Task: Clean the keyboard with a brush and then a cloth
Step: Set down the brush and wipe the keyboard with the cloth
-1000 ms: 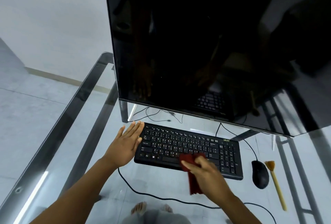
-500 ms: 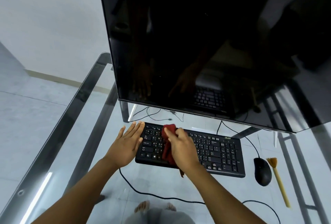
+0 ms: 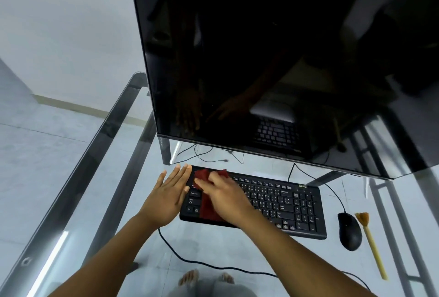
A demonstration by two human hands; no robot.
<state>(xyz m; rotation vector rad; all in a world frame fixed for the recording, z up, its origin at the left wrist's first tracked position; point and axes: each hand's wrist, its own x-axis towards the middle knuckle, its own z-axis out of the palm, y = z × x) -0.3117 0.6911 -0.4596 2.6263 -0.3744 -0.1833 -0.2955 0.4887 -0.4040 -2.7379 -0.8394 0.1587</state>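
Left hand [image 3: 166,195], flat and empty, steadies the keyboard [image 3: 285,204]; right hand [image 3: 225,198], fingers flat on the red cloth [image 3: 207,208], should wipe evenly rightward, row by row.

red cloth [image 3: 209,204], blk keyboard [image 3: 285,204]

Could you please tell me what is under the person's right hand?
A red cloth lies under the right hand, spread over the left end of the black keyboard. The keys beneath them are covered and cannot be seen.
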